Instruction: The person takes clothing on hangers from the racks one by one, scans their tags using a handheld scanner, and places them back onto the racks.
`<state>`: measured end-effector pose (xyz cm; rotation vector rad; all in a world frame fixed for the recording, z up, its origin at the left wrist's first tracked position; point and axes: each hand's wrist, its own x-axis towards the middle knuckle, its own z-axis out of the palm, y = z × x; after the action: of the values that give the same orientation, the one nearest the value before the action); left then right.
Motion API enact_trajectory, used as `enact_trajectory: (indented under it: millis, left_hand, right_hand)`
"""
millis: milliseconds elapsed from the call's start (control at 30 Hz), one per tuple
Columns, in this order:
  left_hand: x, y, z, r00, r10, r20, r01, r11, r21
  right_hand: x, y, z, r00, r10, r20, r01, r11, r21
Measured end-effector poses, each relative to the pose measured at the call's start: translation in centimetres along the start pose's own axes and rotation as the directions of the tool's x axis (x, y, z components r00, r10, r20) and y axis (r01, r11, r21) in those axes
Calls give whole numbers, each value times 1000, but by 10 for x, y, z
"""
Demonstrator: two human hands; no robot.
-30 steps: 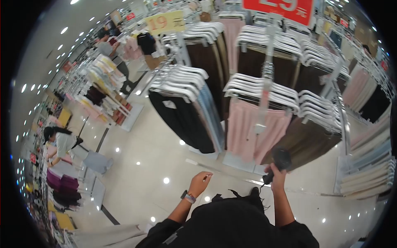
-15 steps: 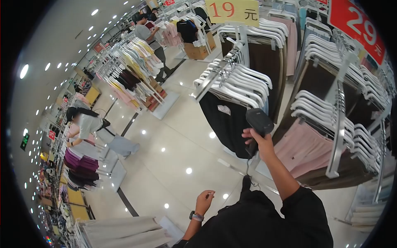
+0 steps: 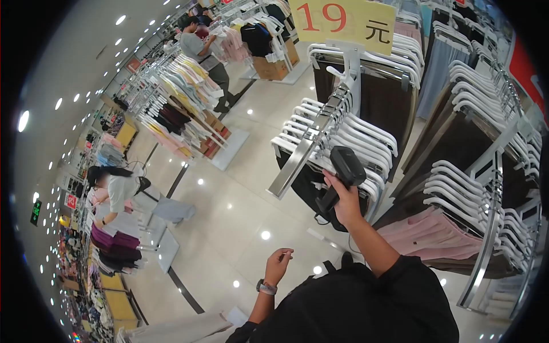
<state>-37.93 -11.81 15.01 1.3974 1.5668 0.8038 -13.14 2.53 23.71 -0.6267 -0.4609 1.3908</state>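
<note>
A black handheld barcode scanner (image 3: 347, 166) is gripped by its handle in my right hand (image 3: 345, 204), head tilted upward. Its cable hangs down toward the floor. Just behind and beneath it, black trousers (image 3: 309, 186) hang on white hangers (image 3: 360, 146) along a chrome rack arm (image 3: 309, 146). Lower down, over the floor, my left hand (image 3: 278, 267) is closed with its fingers curled together, apart from the clothes. Whether a small thing sits between its fingertips I cannot make out. A watch (image 3: 265, 287) is on that wrist.
A yellow price sign (image 3: 346, 23) stands above the rack. Pink trousers (image 3: 432, 237) hang to the right beside another chrome arm (image 3: 486, 240). One person (image 3: 128, 191) handles clothes at left; another person (image 3: 200, 48) stands at the far racks. A pale garment (image 3: 180, 331) hangs at the bottom.
My view has shifted closer to the rack, so the sign and hangers look larger. The scanner now overlaps the hangers instead of the trousers' edge. Both hands appear slightly higher and further left.
</note>
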Motion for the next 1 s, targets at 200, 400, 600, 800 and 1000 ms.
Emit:
enact_trajectory:
  millis: [200, 400, 600, 800, 1000]
  left_hand:
    - [50, -6, -16, 984, 88, 157, -89, 996, -2]
    - [114, -17, -45, 904, 222, 366, -221, 974, -46]
    - [152, 9, -104, 802, 419, 426, -456, 890, -17]
    - [149, 86, -123, 545, 801, 247, -834, 549, 59]
    - [124, 136, -110, 119, 902, 415, -989, 142, -26]
  right_hand:
    - [-11, -1, 21, 996, -40, -84, 41, 999, 13]
    - [-30, 12, 38, 950, -264, -165, 265, 964, -16]
    - [-89, 33, 63, 843, -446, -301, 435, 894, -105]
    - [-163, 68, 94, 749, -503, -430, 500, 856, -130]
    - [-221, 90, 130, 750, -480, -455, 421, 877, -230]
